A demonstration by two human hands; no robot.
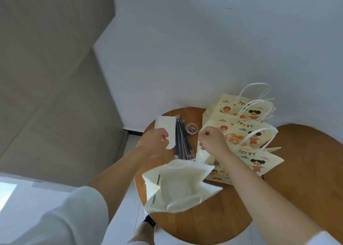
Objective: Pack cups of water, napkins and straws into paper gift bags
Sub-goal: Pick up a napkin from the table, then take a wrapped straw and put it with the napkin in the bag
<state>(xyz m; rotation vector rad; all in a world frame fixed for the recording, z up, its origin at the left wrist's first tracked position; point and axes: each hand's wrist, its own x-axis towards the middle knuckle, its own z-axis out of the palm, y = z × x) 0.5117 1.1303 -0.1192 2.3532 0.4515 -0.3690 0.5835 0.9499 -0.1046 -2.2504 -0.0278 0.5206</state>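
Note:
An open paper gift bag (204, 178) stands on the round wooden table (213, 217) in front of me, with a cup's lid and a dark straw visible inside. My right hand (213, 140) is curled round the bag's white handle above its far rim. My left hand (154, 141) pinches the top white napkin of the napkin stack (166, 123) at the table's far left. A bundle of dark wrapped straws (181, 139) lies right of the napkins.
Several printed gift bags (246, 129) with white handles lie stacked at the far right. A small round tub of coloured clips (191, 128) sits between straws and bags. A second wooden table (311, 161) adjoins on the right. A white wall is close behind.

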